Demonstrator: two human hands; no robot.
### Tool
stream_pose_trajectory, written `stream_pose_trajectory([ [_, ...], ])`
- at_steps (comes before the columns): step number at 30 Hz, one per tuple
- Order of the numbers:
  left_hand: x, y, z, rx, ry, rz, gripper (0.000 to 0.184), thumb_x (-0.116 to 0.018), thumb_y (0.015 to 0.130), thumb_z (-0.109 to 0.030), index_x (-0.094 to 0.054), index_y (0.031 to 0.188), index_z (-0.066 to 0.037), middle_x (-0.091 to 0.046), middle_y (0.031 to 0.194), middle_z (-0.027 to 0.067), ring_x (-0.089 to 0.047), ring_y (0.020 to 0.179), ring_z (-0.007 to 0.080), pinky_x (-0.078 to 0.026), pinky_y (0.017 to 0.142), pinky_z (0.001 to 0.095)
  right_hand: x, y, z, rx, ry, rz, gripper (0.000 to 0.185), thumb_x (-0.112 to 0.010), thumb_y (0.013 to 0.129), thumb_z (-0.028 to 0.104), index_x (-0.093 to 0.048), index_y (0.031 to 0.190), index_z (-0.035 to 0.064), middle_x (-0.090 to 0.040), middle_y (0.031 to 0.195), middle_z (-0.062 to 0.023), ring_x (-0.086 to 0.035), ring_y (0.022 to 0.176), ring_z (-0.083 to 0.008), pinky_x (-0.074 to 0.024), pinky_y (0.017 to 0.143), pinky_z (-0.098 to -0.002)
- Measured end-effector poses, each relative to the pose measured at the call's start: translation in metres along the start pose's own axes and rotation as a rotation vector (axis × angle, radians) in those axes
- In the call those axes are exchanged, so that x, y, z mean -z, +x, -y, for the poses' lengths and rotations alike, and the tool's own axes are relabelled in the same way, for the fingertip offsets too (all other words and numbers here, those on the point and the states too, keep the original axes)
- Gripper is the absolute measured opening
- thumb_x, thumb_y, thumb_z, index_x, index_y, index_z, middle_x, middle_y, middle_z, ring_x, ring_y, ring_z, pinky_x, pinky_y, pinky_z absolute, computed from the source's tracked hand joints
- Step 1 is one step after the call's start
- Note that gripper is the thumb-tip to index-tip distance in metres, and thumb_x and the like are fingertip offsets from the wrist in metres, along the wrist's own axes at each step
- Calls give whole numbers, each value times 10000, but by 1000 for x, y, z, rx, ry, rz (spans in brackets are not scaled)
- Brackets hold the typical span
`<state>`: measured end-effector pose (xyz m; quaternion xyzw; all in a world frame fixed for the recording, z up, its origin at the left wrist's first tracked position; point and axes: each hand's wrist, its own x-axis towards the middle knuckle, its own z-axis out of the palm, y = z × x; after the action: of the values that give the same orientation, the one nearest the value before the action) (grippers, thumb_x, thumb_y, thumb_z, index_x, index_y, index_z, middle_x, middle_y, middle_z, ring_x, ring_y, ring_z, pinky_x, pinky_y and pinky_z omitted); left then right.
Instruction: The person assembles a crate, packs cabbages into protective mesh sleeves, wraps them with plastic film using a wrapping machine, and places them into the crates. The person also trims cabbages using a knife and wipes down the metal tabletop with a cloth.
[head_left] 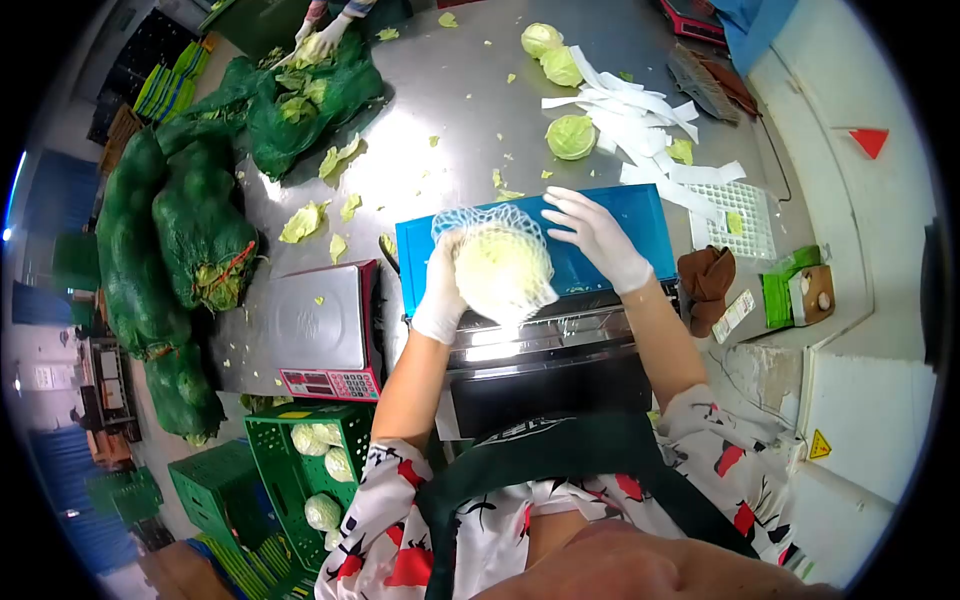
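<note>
A pale green cabbage (503, 272) sits inside a white foam net sleeve (470, 222). My left hand (441, 285), in a white glove, grips it from the left side. To its right, my gloved right hand (598, 238) is raised with the fingers apart and holds nothing. Both hands are above a blue panel (640, 215) on top of a dark machine with a shiny metal front (560, 340). Loose white foam sleeves (640, 115) lie heaped at the back right, near several bare cabbages (571, 137).
A scale (318, 325) stands on the metal table (440, 90) at left, beside filled green net sacks (205, 220). Below is a green crate (275, 460) with wrapped cabbages. Another person's gloved hands (318, 42) work at the far left. A brush (700, 85) lies far right.
</note>
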<state>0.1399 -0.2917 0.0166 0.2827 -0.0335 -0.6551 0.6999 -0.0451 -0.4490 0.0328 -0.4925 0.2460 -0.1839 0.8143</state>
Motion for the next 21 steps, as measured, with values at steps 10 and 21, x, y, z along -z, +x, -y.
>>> stream_pose_trajectory([
  [10,26,19,4,-671,704,-436,549,-486,858,-61,-437,1401,3,-537,1314,163,-531,1182,268,-458,974,364,-52,-44,-74,352,-872,-470,1131,-827,759,379,-115,1488,-111,-307,1450,-336,-375,1356,-394,-331,1123,-406],
  [21,29,-107,18,-695,1404,-552,504,-640,933,-281,-520,1339,-6,-693,1017,139,-619,952,253,-488,851,357,-23,-80,-79,538,-890,-612,819,-751,860,308,-324,1409,-124,-427,1391,-305,-422,1312,-385,-324,1109,-419],
])
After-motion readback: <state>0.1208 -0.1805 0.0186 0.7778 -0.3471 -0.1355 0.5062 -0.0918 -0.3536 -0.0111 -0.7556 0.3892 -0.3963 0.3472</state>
